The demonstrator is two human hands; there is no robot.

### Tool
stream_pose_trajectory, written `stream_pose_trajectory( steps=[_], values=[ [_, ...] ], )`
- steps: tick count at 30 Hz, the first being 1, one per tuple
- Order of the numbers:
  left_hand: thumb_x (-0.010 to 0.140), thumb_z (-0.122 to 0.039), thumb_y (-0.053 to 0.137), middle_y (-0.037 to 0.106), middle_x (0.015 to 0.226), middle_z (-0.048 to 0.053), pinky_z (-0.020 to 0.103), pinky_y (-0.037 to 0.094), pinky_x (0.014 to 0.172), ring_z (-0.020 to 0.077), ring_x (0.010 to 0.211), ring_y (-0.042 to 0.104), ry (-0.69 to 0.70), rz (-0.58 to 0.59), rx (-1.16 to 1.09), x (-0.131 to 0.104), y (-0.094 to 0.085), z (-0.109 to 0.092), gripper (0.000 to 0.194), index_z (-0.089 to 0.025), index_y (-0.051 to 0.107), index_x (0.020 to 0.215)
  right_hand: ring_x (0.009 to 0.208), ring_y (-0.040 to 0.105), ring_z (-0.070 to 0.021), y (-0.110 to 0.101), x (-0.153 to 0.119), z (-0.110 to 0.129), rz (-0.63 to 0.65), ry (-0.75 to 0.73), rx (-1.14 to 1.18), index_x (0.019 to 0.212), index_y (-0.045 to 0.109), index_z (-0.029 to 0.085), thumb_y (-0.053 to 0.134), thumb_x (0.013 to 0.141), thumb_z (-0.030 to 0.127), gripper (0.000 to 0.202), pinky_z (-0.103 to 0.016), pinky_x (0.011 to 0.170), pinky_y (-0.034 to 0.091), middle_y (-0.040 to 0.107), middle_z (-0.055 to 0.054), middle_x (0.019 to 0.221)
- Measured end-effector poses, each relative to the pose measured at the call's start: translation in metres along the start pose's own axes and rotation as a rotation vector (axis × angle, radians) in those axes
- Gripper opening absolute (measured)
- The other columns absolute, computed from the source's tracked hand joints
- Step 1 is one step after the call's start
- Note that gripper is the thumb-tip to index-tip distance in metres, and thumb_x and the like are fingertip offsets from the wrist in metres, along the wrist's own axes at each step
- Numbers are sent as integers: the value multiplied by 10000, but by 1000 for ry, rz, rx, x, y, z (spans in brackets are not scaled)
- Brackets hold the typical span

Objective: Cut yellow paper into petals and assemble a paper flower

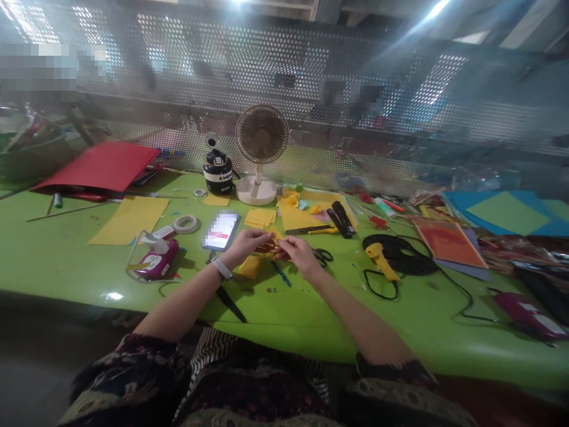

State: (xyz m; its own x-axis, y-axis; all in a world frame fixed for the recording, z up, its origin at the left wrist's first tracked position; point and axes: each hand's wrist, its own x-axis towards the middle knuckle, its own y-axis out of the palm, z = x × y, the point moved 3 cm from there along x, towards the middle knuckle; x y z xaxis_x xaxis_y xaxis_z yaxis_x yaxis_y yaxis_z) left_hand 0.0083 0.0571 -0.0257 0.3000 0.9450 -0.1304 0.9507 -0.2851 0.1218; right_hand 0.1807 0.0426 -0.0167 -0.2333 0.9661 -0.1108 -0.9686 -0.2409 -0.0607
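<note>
Over the middle of the green table, my left hand point(249, 244) and my right hand point(299, 252) come close together. Both are closed, pinching a small piece of yellow paper point(276, 235) between their fingertips; the fingers cover part of it. Under my left hand lies a yellow folded piece point(249, 267). A thin blue patterned item point(281, 274) rests between the hands. Black scissor handles point(323, 256) show just right of my right hand, their blades hidden. Small yellow paper squares point(260, 217) lie beyond my left hand, with a lit phone point(221, 230) to its left.
A fan point(262, 135) and a black jug point(217, 177) stand at the back. To the right are a black stapler point(341, 219), a yellow-handled cutter point(316, 229) and a corded yellow glue gun point(381, 261). At left are a tape roll point(185, 223) and a red folder point(100, 167).
</note>
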Motion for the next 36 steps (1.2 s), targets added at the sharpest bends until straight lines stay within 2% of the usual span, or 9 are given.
stream_pose_trajectory(
  steps=[5,8,12,15,17,23,29,33,36],
  values=[
    [637,-567,825,708,735,42,244,541,686,102,652,645,-6,64,44,-1,3,-1,482,-116,703,758,607,677,-144,5,0,-6,111,-22,-5,760,663,176,746,740,486,321,-304,668,585,713,-19,708],
    [628,-544,839,673,695,19,224,526,668,91,646,629,7,57,15,0,-1,-2,470,-114,672,715,640,671,-159,-1,1,-2,123,-101,-91,791,665,175,678,783,495,320,-330,696,579,700,-28,727],
    [639,-501,849,648,674,10,207,504,625,76,602,602,-85,114,-29,1,-6,-1,437,-116,653,701,866,665,-206,-14,-4,17,-24,-474,-351,956,675,211,665,791,341,210,-366,797,560,695,-62,947],
    [648,-461,856,637,655,4,195,475,572,68,560,577,-135,184,-49,1,-7,0,402,-116,672,741,1068,619,-239,-14,-9,26,5,-720,-506,1002,707,251,681,796,277,210,-427,945,514,654,-78,1125],
    [657,-446,855,639,654,5,192,466,562,66,555,576,-146,207,-54,1,-7,1,393,-110,687,772,1091,611,-234,-12,-10,26,40,-786,-544,933,735,263,667,839,286,118,-442,992,489,645,-72,1120],
    [613,-482,870,662,660,13,191,495,605,79,587,624,-93,127,-56,2,-7,1,438,-111,692,763,1127,596,-222,-11,-7,17,18,-781,-564,911,759,290,652,891,342,121,-423,1013,483,617,-59,1159],
    [585,-506,875,715,697,40,205,536,637,101,617,681,-79,136,-39,2,-5,2,490,-106,693,799,1157,587,-232,-12,-5,15,-18,-770,-511,894,748,274,651,895,382,145,-431,1038,467,608,-74,1173],
    [567,-510,878,736,720,61,244,570,675,122,627,700,-22,124,-11,2,-2,0,505,-92,701,789,1127,599,-238,-10,-5,15,-46,-689,-460,838,721,257,656,876,474,230,-438,1019,480,629,-78,1129],
    [552,-525,877,741,715,71,265,581,704,135,636,709,-5,113,-37,1,1,-2,528,-86,710,792,1031,633,-229,-8,-4,11,-74,-587,-371,814,674,226,639,854,558,337,-399,927,535,638,-90,1113]
  ],
)
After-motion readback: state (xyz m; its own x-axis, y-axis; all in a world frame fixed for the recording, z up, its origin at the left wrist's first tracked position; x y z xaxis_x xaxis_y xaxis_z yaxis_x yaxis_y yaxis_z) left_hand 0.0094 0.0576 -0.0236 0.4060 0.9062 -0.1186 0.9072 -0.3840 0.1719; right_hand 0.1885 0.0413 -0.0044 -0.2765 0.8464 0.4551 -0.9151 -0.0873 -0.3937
